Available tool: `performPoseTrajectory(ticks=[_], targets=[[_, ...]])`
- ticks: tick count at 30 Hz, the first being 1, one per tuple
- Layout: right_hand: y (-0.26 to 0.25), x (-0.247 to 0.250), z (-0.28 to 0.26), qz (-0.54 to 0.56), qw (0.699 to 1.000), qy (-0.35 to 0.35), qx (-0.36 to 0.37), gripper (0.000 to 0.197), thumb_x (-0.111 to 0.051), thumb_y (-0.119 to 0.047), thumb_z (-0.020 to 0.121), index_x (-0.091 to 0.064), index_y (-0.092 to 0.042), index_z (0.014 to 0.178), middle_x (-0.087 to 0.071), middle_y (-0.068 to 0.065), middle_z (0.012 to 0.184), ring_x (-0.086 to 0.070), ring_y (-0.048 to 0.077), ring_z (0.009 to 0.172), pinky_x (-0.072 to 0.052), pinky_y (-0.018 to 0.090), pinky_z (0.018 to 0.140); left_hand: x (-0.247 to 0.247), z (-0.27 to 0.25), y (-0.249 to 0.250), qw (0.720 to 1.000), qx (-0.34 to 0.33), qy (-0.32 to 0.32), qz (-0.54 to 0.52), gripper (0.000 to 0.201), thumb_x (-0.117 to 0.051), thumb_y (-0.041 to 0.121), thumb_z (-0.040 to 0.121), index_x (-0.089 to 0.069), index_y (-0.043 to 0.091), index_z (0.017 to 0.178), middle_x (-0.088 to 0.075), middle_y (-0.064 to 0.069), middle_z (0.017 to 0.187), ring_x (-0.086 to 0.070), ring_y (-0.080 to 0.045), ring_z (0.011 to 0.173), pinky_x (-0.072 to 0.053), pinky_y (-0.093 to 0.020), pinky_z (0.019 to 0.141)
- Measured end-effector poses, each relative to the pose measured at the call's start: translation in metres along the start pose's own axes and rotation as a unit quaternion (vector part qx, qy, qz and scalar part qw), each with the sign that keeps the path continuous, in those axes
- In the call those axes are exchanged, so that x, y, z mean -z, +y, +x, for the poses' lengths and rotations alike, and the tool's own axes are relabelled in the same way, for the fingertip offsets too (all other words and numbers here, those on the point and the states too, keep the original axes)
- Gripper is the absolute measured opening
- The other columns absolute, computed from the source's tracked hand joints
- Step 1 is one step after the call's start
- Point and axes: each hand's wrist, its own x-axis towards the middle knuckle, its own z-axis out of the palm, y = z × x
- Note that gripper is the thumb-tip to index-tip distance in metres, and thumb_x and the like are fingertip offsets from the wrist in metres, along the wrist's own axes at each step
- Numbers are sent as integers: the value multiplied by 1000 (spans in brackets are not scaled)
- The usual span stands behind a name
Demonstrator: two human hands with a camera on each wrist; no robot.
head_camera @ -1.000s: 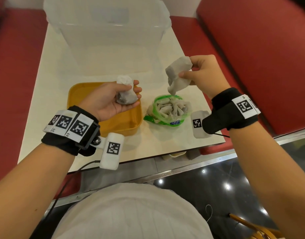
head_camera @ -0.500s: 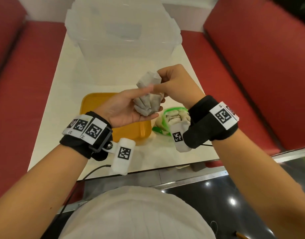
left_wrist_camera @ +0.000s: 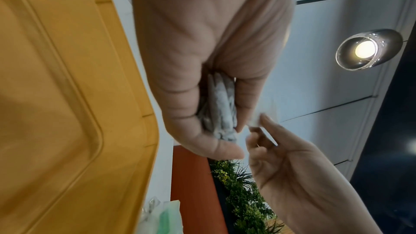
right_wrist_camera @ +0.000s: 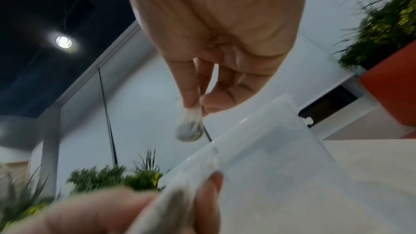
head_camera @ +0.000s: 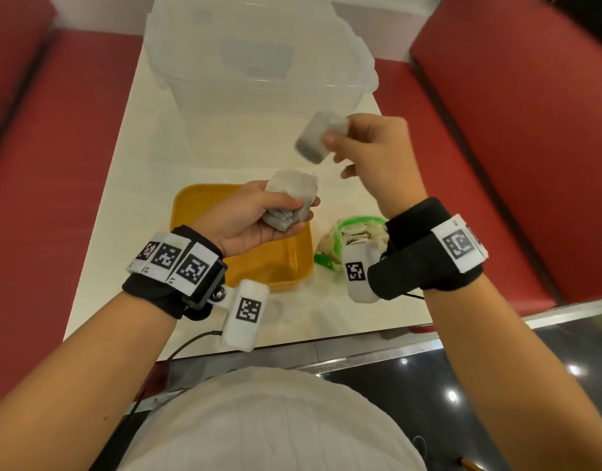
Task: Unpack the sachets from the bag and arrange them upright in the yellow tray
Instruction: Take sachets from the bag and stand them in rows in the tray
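Overhead lamps show only from the wrists; left hand (head_camera: 248, 215) grips sachets (head_camera: 289, 202); right hand (head_camera: 374, 154) pinches one sachet (head_camera: 318, 137).

Head view bright, even indoor light; white table (head_camera: 225, 154) near washed out, clear bin (head_camera: 259, 62) low contrast. Small light reflections on dark floor (head_camera: 462, 385), lower right. Straight edges bow toward frame borders. Sachet (head_camera: 321, 136) in right hand (head_camera: 377, 154) motion-blurred. Left wrist view: ceiling lamp (left_wrist_camera: 366, 49) glares upper right. Right wrist view: smeared foliage (right_wrist_camera: 112, 175) lower left, near fingers (right_wrist_camera: 90, 216) out of focus.
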Motion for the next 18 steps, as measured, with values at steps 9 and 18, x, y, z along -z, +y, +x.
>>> performPoseTrajectory(ticks=[9,18], targets=[[8,-13,-28,24,994,-60,-86,6,-71,-4,82,-65,-1,81,-65,14,64,-63,15,52,-52,21,51,2,-4,-2,996,-30,15,-80,25,-47,11,94,-60,2,113,-69,-14,100,-66,-21,97,-59,-27,77],[8,-5,-23,-144,987,-59,30,15,-75,-11,78,-65,0,78,-63,7,57,-61,11,47,-47,18,45,-7,1,3,1000,-7,1,14,31,-62,22,89,-61,3,114,-54,-13,90,-53,-19,84,-56,-21,73]])
